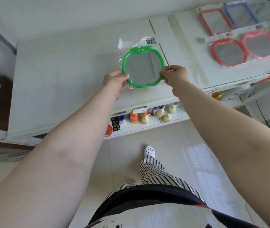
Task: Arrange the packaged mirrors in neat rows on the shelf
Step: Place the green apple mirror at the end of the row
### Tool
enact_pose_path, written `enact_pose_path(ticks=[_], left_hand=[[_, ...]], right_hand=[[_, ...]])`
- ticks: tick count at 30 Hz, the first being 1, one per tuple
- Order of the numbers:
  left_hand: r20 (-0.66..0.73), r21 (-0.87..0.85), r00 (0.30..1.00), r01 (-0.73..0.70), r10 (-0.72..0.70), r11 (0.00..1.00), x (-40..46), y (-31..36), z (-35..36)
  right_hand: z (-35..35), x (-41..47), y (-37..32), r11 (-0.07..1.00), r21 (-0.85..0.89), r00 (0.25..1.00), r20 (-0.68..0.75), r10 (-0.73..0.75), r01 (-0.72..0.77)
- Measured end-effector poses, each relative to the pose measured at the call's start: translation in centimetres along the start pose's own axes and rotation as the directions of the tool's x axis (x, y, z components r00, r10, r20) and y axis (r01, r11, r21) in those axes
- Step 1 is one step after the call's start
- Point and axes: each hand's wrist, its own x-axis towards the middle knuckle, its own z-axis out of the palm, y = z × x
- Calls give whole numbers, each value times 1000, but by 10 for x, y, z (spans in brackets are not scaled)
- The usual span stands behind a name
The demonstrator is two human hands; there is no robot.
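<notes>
Head view: the green apple-shaped mirror [142, 68] in its clear packet sits just above centre of the picture, held flat over the white shelf [65, 71]; whether it already rests on the surface cannot be told. Its barcode flap points to twelve o'clock. The left hand [114, 79] has its grip closed on the frame at about eight o'clock, thumb on top and fingers under the packet. The right hand [174, 75] pinches the rim at about four o'clock, fingers curled over the edge.

Out toward two o'clock on the same shelf lie the mirrors already set down: a red apple mirror [229, 53] and a pink apple mirror [261, 45] side by side, their frames touching or overlapping slightly, and behind them a red rectangular mirror [213, 20] and a blue rectangular mirror [241, 12]. At six o'clock from the green mirror, a lower shelf carries pump bottles [164, 112].

By my reading, the step in hand is placing the green mirror, with the shelf's left stretch yet to be filled. The next move likely calls for sliding it toward three o'clock until it lies just beside the red apple mirror, flap pointing the same way as its neighbours, then letting go with both hands without dragging the slippery packet askew.
</notes>
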Motion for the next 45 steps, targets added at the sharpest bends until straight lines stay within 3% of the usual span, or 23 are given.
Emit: enact_pose_path(ticks=[7, 13, 18, 29, 37, 45], left_hand=[[83, -10, 996, 17, -16, 1000, -69, -50, -19], [84, 6, 996, 3, -4, 1000, -107, -76, 3], [75, 17, 997, 2, -3, 1000, -133, -96, 50], [1, -27, 1000, -10, 10, 1000, -179, -135, 172], [-68, -43, 996, -54, 50, 998, -168, -115, 198], [-66, -23, 996, -70, 68, 997, -107, -81, 221]], right_hand=[[-32, -87, 42, 1000, -27, 997, -72, -2, 0], [-72, -113, 71, 999, -19, 994, -111, 23, -25], [-126, -111, 85, 998, 41, 991, -120, 54, -50], [-260, -81, 95, 1000, -8, 999, -48, -7, 7], [-268, -46, 75, 998, -56, 1000, 3, -28, 28], [-251, 21, 43, 994, -94, 998, -37, -55, 51]])
